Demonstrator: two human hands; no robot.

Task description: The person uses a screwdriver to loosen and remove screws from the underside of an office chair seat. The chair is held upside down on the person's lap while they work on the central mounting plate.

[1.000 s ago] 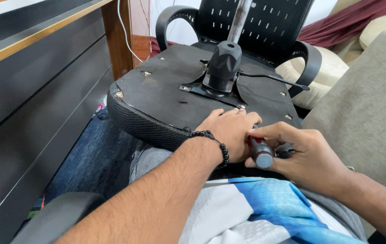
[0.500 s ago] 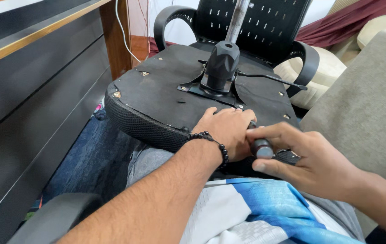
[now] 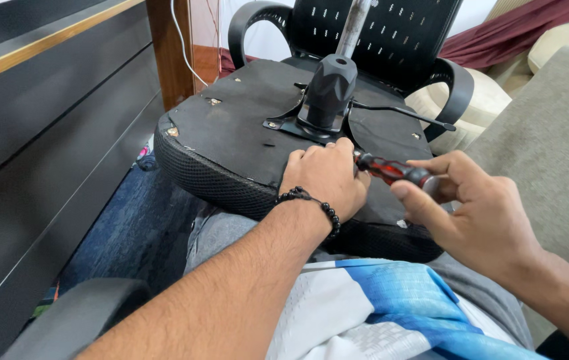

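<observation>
lap: a white and blue patterned shirt and grey trousers are sitting nearest the camera, and the upturned black office chair seat with the mesh edge is resting across the knees.

left hand: the left hand, with a black bead bracelet on the wrist, is lying palm down on the underside of the seat. Fingers are curled together around the spot where the tool tip is landing; what they're pinching there, I can't tell.

right hand: the right hand is gripping the red and black handled screwdriver, fingers and thumb closed round the handle, shaft pointing left toward the left-hand fingertips.

where the screwdriver is: just off the front corner of the black metal mounting plate, low over the seat bottom, tip hidden behind the left fingers.

doing it well: my guess is the tip is seating on a plate screw, so I'd be keeping the shaft square to the head, pressing down hard and letting the left fingers steady the tip so it isn't camming out.

further back: the black plastic column cover with the grey metal gas cylinder is sticking up, a thin black lever is running right, and the black curved armrests are sitting behind.

sides: a dark cabinet with a wood trim strip is standing on the left, a grey-beige cushion on the right.
</observation>
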